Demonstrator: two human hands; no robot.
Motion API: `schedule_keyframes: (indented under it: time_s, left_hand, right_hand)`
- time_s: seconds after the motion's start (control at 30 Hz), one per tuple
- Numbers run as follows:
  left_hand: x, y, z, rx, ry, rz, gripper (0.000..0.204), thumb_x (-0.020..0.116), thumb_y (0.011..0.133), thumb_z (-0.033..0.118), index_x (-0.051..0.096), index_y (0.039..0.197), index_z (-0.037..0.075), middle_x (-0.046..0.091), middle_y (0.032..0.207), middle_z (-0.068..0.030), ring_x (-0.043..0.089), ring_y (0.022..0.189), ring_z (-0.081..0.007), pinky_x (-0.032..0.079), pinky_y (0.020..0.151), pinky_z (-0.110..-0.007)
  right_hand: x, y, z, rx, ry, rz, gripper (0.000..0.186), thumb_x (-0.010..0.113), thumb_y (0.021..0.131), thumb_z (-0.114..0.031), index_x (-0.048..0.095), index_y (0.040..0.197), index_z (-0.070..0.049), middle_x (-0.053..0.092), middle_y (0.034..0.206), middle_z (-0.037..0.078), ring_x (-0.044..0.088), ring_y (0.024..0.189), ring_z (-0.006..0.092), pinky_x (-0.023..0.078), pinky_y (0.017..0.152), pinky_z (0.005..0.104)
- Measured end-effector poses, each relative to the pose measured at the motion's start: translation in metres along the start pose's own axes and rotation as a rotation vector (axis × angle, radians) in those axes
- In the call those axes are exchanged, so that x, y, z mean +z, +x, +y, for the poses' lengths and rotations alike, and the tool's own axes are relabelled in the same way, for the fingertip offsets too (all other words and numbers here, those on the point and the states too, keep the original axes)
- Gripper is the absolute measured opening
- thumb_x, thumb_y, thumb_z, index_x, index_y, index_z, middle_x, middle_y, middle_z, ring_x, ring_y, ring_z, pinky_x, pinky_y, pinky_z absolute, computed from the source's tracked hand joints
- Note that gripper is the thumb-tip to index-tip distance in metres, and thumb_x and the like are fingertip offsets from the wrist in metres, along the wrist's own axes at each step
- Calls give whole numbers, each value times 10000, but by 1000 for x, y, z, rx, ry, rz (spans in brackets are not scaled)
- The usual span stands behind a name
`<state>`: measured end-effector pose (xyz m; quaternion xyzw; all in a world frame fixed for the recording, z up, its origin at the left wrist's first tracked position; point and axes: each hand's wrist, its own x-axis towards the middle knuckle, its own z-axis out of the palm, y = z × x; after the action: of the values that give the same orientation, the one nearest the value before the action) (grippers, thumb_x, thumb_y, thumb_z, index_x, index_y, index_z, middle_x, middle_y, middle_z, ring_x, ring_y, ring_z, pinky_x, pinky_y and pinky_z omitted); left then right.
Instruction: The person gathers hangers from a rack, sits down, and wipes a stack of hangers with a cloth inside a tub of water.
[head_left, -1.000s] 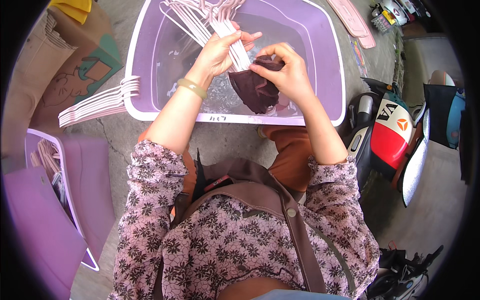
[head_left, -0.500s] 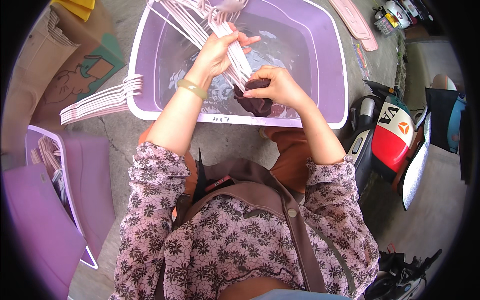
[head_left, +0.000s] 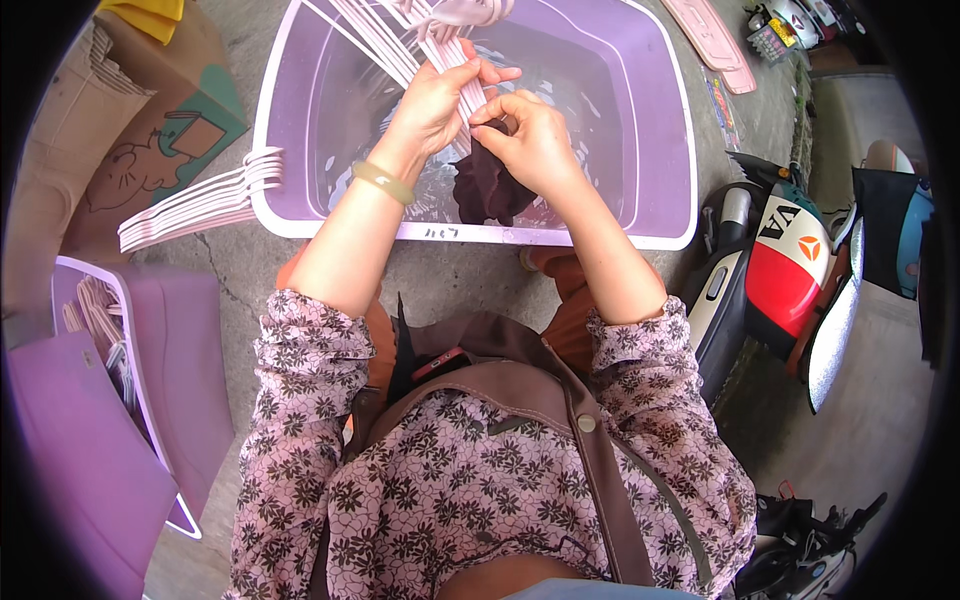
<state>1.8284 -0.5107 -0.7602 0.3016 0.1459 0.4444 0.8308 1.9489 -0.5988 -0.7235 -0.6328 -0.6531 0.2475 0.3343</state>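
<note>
A bunch of pale pink clothes hangers (head_left: 370, 38) is gripped in my left hand (head_left: 440, 105), thumb laid across the bars and a finger or two sticking out to the right. My right hand (head_left: 530, 140) pinches a wet dark maroon cloth (head_left: 488, 190) against the hangers' lower ends, and the cloth wraps round them and hangs beneath. Both hands are above the water in a large purple tub (head_left: 660, 130) with a white rim. More pink hangers (head_left: 200, 205) hook over the tub's left rim.
At the left stand a cardboard box (head_left: 200, 90) and a purple bin (head_left: 185, 340) holding more hangers. A red, white and black scooter (head_left: 785, 270) is parked at the right. A pink lid (head_left: 710, 45) lies on the ground at the far right.
My right hand has slid up the hangers with the maroon cloth, closer to my left hand. The cloth now hangs longer below it. My left hand keeps its hold.
</note>
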Motion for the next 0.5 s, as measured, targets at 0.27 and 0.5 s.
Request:
schedule_keyframes:
  time_s: [0.27,0.5]
  left_hand:
    - [-7,-4,-1,-6,-126,61,74,465,894,28,436,949,67,594,788,-86,581,1019,-334,538,735,-389]
    - [-7,-7,4,-2,-171,-10,35,419,920,31,418,952,45,561,815,-100,524,1083,-351,481,901,-505]
  right_hand:
    - [6,1,11,8,-41,-11,136,674,720,-61,625,835,-8,647,807,75,610,698,129,488,650,263]
    - [-1,13,10,-3,-118,-144,265,673,693,-102,540,899,-2,627,810,107,621,767,216,492,713,315]
